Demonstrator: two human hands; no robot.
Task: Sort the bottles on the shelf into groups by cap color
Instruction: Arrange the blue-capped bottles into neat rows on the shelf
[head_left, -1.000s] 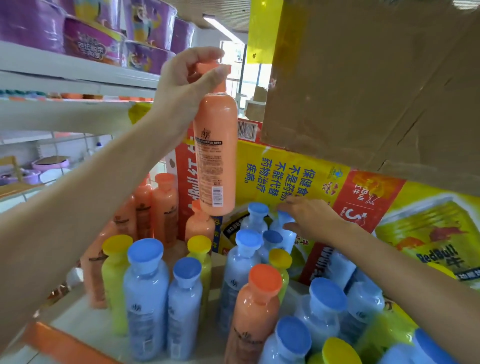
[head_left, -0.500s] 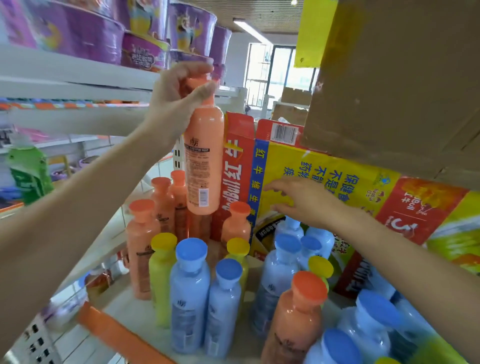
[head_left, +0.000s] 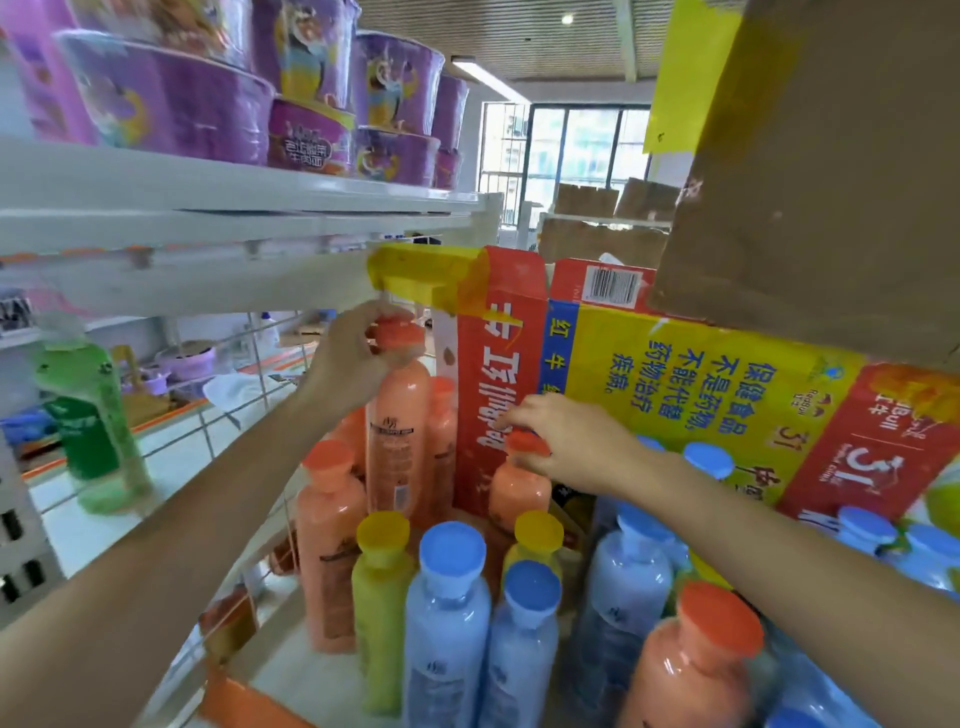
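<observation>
My left hand (head_left: 345, 358) grips the neck of an orange-capped orange bottle (head_left: 397, 436), held upright among other orange bottles at the back left of the shelf. My right hand (head_left: 566, 441) pinches the orange cap of a shorter-looking orange bottle (head_left: 519, 496) standing against the red box. In front stand two yellow-capped bottles (head_left: 382, 597), two blue-capped bottles (head_left: 449, 623) and another orange-capped bottle (head_left: 691, 670). More blue-capped bottles (head_left: 628, 577) crowd the right side.
A red and yellow Red Bull carton (head_left: 701, 395) forms the back wall, with a brown cardboard box (head_left: 810, 171) on top. The white shelf (head_left: 208, 208) above carries purple noodle bowls (head_left: 171, 104). A green bottle (head_left: 91, 415) stands on the neighbouring shelf at left.
My left hand has lowered the orange bottle down into the back-left orange group. My right hand has moved left from the blue caps onto an orange bottle's cap.
</observation>
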